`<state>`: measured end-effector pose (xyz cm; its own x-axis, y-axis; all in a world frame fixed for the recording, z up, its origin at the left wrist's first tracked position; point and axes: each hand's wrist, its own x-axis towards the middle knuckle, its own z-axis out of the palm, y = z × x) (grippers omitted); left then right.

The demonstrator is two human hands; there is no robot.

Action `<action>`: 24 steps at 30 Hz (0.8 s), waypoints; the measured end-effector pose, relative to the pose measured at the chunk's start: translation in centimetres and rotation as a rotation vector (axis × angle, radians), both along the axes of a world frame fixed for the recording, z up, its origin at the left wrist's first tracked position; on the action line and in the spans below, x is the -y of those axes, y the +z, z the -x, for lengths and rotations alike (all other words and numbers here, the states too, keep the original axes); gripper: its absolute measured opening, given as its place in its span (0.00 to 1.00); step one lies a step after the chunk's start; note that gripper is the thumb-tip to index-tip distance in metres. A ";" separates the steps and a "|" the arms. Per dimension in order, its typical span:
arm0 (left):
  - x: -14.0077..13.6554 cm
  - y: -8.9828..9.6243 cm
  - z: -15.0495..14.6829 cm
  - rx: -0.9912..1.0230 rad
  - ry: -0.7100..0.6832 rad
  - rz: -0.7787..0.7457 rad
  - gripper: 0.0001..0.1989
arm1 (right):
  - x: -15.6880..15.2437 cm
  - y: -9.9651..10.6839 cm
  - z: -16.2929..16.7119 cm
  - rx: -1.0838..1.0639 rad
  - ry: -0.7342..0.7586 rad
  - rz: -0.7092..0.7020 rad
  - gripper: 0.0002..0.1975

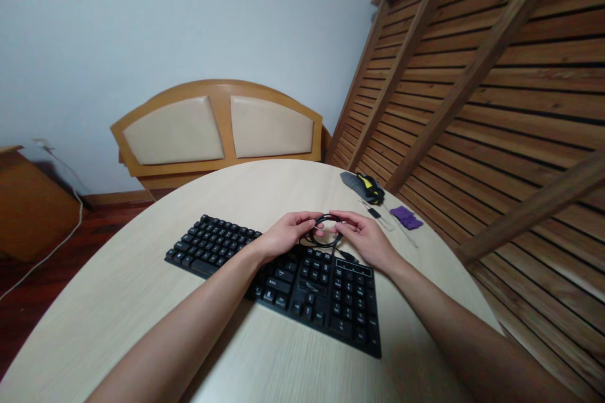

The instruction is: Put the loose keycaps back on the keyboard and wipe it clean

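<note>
A black keyboard (309,289) lies slantwise on the round pale table, its number pad toward me. Above its far edge, a black cable (326,244) is wound into a small coil. My left hand (289,233) pinches the coil's left side between thumb and fingers, and my forearm crosses over the keys. On the right side of the loop, my right hand (363,236) is closed on the same cable. A dark plug end (348,256) hangs below the coil, by the top of the number pad.
Toward the table's (118,283) far right edge lie a grey and black bundle with yellow (367,184), a purple cloth (406,218) and a small black item with a thin cord (374,213). A slatted wooden panel (496,94) leans at the right; a padded headboard (222,126) stands behind.
</note>
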<state>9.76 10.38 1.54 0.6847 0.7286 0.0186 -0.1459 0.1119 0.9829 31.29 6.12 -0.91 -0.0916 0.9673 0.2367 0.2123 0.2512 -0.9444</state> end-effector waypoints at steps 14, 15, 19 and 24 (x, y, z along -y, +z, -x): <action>-0.4 -0.4 -0.3 0.135 0.204 0.201 0.09 | 2.2 1.6 -1.4 0.404 0.224 0.210 0.16; -0.4 -0.4 -0.3 0.140 0.211 0.201 0.09 | 2.2 1.9 -1.4 0.423 0.220 0.196 0.15; -0.4 -0.5 -0.3 0.144 0.224 0.190 0.09 | 2.2 3.3 -2.5 0.513 0.201 0.138 0.19; -0.3 -0.5 -0.4 0.125 0.230 0.197 0.10 | 2.3 3.8 -3.9 0.555 0.309 0.146 0.20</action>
<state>10.12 10.66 0.99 0.5031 0.8618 -0.0643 -0.3080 0.2483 0.9184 35.22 3.85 2.90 -0.4417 0.8953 -0.0579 0.6171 0.2563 -0.7440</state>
